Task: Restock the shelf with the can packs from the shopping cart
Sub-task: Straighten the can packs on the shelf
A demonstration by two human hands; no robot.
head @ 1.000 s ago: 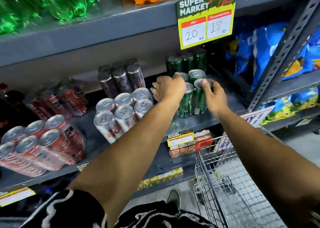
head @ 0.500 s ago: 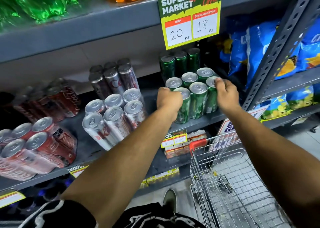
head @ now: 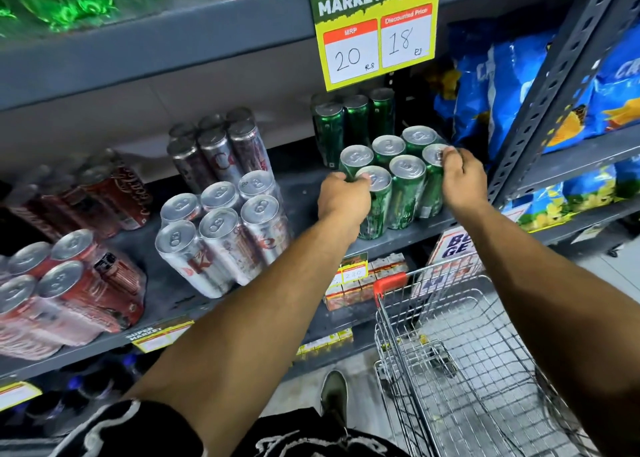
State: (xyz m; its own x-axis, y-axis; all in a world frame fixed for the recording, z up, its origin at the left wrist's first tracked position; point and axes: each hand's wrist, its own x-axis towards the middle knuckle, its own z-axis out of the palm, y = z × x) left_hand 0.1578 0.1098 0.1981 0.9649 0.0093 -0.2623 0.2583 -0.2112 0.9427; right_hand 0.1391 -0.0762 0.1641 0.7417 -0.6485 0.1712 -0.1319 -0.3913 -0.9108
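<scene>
A shrink-wrapped pack of green cans (head: 401, 182) stands upright on the grey shelf (head: 304, 196), near its front edge. My left hand (head: 341, 198) grips the pack's front left corner. My right hand (head: 462, 179) holds its right side at the top. Behind it stands another green can pack (head: 349, 124). The wire shopping cart (head: 467, 352) sits below at the right, and its basket shows no packs.
Silver can packs (head: 225, 231) and red can packs (head: 69, 293) fill the shelf to the left. Blue snack bags (head: 502, 85) hang right of a grey upright post (head: 554, 85). A yellow price sign (head: 377, 30) hangs from the shelf above. My shoe (head: 334, 392) is on the floor.
Both hands have set the green pack upright on the shelf and slid from its top toward its sides. The view has shifted slightly to the right.
</scene>
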